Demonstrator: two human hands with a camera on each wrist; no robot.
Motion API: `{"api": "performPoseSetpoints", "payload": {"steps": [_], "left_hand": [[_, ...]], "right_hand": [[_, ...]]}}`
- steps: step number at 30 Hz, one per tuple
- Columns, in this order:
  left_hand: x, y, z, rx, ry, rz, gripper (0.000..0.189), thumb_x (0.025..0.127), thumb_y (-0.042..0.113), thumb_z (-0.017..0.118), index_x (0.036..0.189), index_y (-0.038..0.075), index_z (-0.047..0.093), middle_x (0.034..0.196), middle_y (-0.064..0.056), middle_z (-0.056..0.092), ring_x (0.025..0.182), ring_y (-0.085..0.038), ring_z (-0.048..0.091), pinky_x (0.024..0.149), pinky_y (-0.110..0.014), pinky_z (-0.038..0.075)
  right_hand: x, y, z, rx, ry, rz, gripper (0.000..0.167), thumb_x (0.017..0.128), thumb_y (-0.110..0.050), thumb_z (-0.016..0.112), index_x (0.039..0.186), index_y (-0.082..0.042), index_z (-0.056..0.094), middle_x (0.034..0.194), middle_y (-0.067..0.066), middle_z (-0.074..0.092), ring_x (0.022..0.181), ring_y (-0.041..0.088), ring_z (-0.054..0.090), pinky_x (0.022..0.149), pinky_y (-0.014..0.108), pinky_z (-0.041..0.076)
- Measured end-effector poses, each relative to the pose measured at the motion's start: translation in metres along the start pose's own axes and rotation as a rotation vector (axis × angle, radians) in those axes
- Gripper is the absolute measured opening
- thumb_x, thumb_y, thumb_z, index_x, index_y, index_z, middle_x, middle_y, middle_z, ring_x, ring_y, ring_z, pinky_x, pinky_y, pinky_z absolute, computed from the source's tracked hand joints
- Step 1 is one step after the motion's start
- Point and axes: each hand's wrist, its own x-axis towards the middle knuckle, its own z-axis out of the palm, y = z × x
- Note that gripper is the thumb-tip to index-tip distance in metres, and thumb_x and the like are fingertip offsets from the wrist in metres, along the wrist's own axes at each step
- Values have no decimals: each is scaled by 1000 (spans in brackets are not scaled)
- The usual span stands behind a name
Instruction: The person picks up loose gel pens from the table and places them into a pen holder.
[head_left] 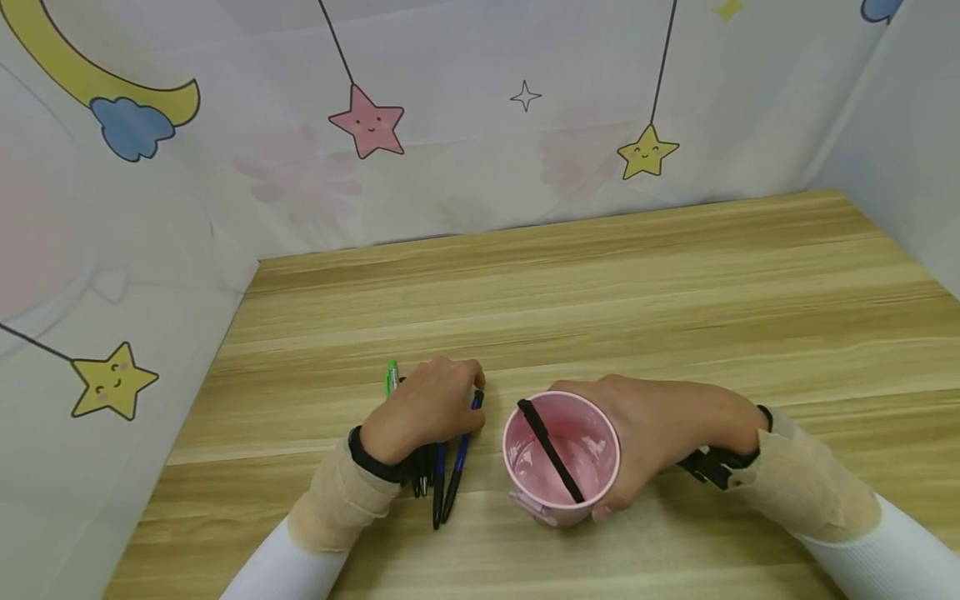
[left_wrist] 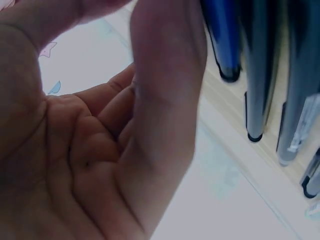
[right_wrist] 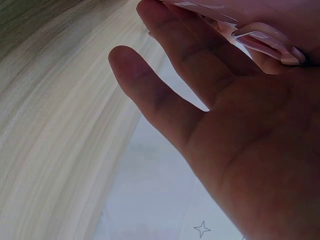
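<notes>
My left hand [head_left: 429, 404] is over a group of pens on the table, thumb and index finger pinching the upper part of a blue pen [head_left: 457, 471] at the group's right side. Another blue pen [head_left: 438, 483] lies beside it. Dark pens [left_wrist: 260, 100] show next to the fingers in the left wrist view, and a green pen [head_left: 392, 377] pokes out beyond the hand. My right hand [head_left: 648, 421] grips a pink cup [head_left: 517, 492] from its right side. Inside the cup leans a black pen [head_left: 551, 450]. Parts of several pens are hidden under the left hand.
Both hands work on a wood-grain table [head_left: 600, 300]. A white cloth backdrop [head_left: 465, 167] with printed stars rises along its back and left edges, and another white panel [head_left: 915, 150] stands at the right.
</notes>
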Motion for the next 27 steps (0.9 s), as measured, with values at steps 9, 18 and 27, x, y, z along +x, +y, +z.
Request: {"api": "performPoseSetpoints", "payload": {"steps": [9,18,27], "left_hand": [[2,-1,4,-38,6,36,28,77,9,78,103,2,69,70,1,53,58,-14,45,52,-27,39],[1,-3,1,-168,-5,38,33,82,13,72,112,7,60,61,4,47,50,-10,43,49,-27,36],[1,-1,-4,-217,33,69,37,84,16,70,118,7,58,58,5,55,46,-9,48,48,-27,40]], "right_hand": [[-1,-1,0,18,0,18,85,68,-33,94,138,-13,50,124,0,64,112,15,62,97,38,50],[-1,-1,1,1,5,5,83,70,-35,92,138,-14,50,122,-1,65,109,14,63,94,37,52],[0,0,0,6,1,1,84,71,-35,92,140,-14,49,123,-1,65,110,14,63,95,37,51]]}}
